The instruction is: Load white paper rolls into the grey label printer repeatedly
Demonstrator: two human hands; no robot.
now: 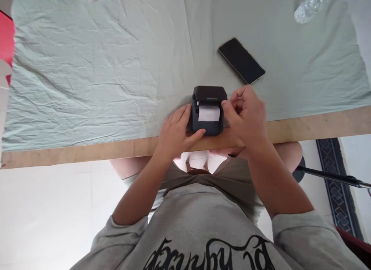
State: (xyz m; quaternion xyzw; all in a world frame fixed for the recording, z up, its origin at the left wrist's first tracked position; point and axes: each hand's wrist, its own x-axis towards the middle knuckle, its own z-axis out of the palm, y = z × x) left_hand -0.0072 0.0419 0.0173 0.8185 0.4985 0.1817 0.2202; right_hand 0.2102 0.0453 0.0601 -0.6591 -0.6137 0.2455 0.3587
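Note:
A small dark label printer (208, 128) stands near the table's front edge, with white paper (209, 113) showing in the opening on its top. Small pale lettering marks the dark part at its far end. My left hand (177, 127) lies against the printer's left side, fingers stretched along it and thumb over its front edge, gripping it. On the other side is my right hand (246, 113), its fingers curled. Its thumb tip touches the printer's right edge by the opening. Whether anything small sits between those fingers is hidden.
Beyond my right hand a black phone (241, 61) lies face up at a slant on the pale green cloth (101, 69). A clear plastic bottle (311, 7) lies at the far right. The table's bare wooden edge (87, 154) runs along the front.

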